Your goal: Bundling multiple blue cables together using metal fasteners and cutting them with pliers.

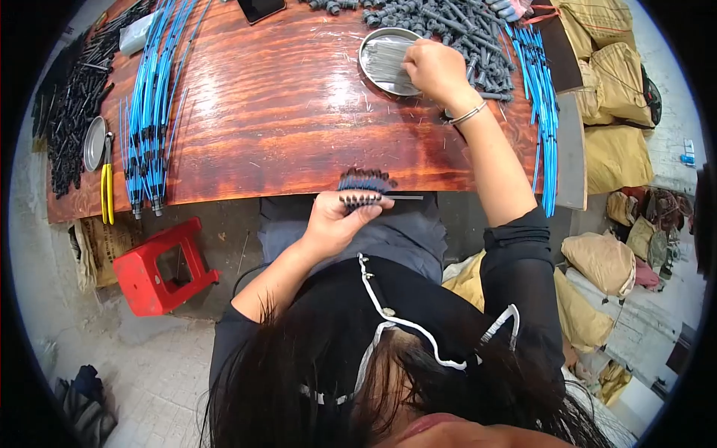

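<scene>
Two hands: both shown bare in the head view, the left at the near edge of the table (pixel 261 127), the right over its far right part.
Left hand (pixel 333 222): its grip is closed around a cluster of dark parts (pixel 364 182), seen across the middle of the table's near edge.
Thin rod (pixel 408 198): seen jutting rightward from beside the left fingers, roughly along the near edge.
Right hand (pixel 439 69): fingers bent down at the dish; whether anything is pinched in this grip cannot be told.
Round dish (pixel 363 63): set toward the far right corner, with thin metal pins (pixel 386 60) heaped inside.
Grey fittings (pixel 474 45): piled at the far right corner, beside the dish.
Blue tubes: one bundle (pixel 544 119) is laid along the right edge, another (pixel 155 89) toward the left edge.
Black pieces (pixel 71 134): spread along the left edge.
Yellow-handled tool (pixel 108 190): laid at the near left corner, beside a small metal plate (pixel 95 144).
Phone (pixel 261 7): placed at the far edge.
Red stool (pixel 142 278): stood on the floor below the near left corner.
</scene>
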`<state>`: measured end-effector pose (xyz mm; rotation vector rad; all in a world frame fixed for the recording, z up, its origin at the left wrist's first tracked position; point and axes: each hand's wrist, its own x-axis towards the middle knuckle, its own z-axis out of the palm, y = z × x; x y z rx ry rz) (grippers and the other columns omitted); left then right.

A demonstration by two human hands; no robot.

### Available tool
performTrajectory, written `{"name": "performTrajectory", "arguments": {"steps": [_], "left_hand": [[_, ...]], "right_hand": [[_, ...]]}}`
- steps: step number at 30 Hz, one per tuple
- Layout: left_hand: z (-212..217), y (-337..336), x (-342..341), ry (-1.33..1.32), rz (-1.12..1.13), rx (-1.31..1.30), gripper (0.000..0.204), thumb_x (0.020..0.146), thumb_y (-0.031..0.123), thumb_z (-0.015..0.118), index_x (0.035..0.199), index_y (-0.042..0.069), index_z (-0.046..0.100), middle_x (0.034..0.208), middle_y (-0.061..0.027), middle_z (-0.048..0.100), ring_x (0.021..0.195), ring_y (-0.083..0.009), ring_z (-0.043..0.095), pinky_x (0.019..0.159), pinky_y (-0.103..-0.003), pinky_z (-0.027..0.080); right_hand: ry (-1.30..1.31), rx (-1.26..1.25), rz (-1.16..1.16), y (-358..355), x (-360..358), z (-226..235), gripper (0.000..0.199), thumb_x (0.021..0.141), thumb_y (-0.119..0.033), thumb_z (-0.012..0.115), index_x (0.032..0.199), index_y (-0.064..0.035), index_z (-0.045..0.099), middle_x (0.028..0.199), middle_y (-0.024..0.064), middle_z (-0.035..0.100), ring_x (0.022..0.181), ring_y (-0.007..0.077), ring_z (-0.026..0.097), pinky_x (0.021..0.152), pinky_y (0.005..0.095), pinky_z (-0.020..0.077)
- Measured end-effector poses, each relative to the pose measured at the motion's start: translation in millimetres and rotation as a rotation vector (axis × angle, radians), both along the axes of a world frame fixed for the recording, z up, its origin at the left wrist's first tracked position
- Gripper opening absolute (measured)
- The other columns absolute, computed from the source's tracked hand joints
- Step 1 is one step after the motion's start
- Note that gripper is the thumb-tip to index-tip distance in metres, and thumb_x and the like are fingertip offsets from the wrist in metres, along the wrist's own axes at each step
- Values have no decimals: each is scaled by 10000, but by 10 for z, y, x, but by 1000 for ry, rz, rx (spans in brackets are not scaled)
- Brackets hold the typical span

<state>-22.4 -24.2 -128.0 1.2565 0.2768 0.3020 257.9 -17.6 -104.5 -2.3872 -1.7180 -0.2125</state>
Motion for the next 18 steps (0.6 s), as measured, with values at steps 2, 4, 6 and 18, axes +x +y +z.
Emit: {"name": "performTrajectory", "arguments": {"steps": [2,4,6,18], "left_hand": [[6,17,23,-42,-9,-88,201,823,107,581,975,-20,611,953,-91,630,894,-154,580,808,-291,442],[-37,46,39,-131,-39,8,366,906,299,444,1024,-15,589,993,-87,619,916,-161,577,844,-294,424],[-66,55,67,-143,-41,-108,489,913,384,338,1023,-23,586,991,-100,620,918,-173,580,852,-294,419],[-101,68,53,-5,4,-51,600,924,415,189,1023,-12,598,922,-114,646,856,-132,601,634,-202,404]], "right_hand": [[46,106,10,-18,-7,60,107,734,-165,565,739,-80,629,753,91,603,711,281,588,623,379,470],[98,147,38,-103,-36,190,105,753,-137,561,770,-52,620,721,107,609,645,240,596,589,335,465],[447,254,116,-237,-139,386,97,758,-105,577,788,-18,606,653,72,594,574,137,556,544,275,437],[867,-121,377,-1124,-794,966,249,717,59,524,956,30,587,797,117,620,676,173,581,611,259,451]]}}
